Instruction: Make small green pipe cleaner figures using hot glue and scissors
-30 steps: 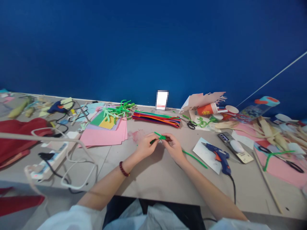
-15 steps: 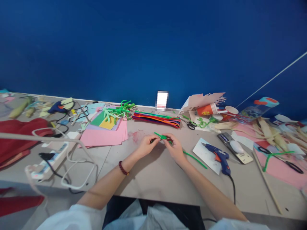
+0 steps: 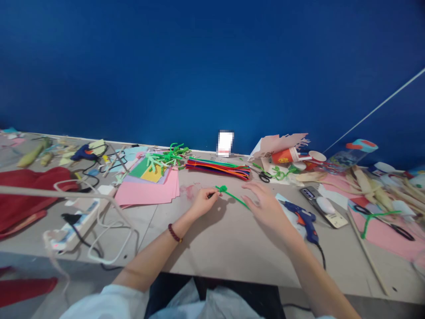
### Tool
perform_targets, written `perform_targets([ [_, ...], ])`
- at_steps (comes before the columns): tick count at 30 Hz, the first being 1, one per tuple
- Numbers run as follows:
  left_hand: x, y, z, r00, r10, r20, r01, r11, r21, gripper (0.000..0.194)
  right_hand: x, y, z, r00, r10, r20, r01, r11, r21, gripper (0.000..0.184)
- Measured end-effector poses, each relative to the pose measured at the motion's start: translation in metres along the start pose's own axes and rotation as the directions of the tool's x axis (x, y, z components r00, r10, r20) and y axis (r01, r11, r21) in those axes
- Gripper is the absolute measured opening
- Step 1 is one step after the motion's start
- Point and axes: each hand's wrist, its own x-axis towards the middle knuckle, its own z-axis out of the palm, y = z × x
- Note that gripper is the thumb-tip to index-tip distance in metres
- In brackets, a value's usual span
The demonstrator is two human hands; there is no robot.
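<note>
My left hand (image 3: 204, 203) pinches a green pipe cleaner (image 3: 234, 198) near its small curled knot, and the stem runs right across the table. My right hand (image 3: 265, 206) is apart from the left, fingers spread and held out flat. Its fingertips sit just by the far end of the stem, and I cannot tell whether they touch it. A blue hot glue gun (image 3: 303, 220) lies on a white card just beyond my right hand. A dark bead bracelet (image 3: 174, 233) circles my left wrist.
A bundle of multicoloured pipe cleaners (image 3: 217, 169) and stacked pink paper (image 3: 146, 190) lie ahead. Black scissors (image 3: 264, 177), a phone (image 3: 320, 206), a power strip (image 3: 78, 223) with white cables, and a red cloth (image 3: 29, 195) surround the work area.
My hands have parted. The right hand has let go of the pipe cleaner and moved right, leaving the stem held by the left hand, with its knot now visible.
</note>
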Motion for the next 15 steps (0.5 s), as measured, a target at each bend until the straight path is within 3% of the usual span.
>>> perform_targets([
  [2,0.000,0.000,0.000,0.999,-0.049,-0.012,0.048,0.997,-0.058,0.022,-0.018,0.005,-0.022,0.996,0.089,0.024,-0.085,0.987,-0.137,0.026],
  [4,0.001,0.000,0.001,0.994,-0.110,-0.018,0.107,0.986,-0.131,0.024,-0.041,0.019,-0.040,0.973,0.230,-0.034,-0.232,0.944,-0.235,0.029],
  [7,0.001,0.003,0.002,0.978,-0.208,-0.008,0.200,0.950,-0.241,0.026,-0.079,0.043,-0.061,0.889,0.422,-0.178,-0.457,0.841,-0.290,0.033],
  [9,0.001,0.003,0.003,0.965,-0.261,0.005,0.251,0.922,-0.294,0.025,-0.103,0.054,-0.071,0.770,0.566,-0.296,-0.637,0.711,-0.297,0.039],
  [12,0.002,0.003,0.003,0.955,-0.296,0.016,0.284,0.897,-0.339,0.025,-0.130,0.063,-0.079,0.595,0.717,-0.363,-0.802,0.498,-0.330,0.045],
  [15,0.001,0.002,0.004,0.949,-0.315,0.021,0.300,0.879,-0.371,0.026,-0.141,0.069,-0.077,0.516,0.817,-0.259,-0.847,0.442,-0.295,0.047],
])
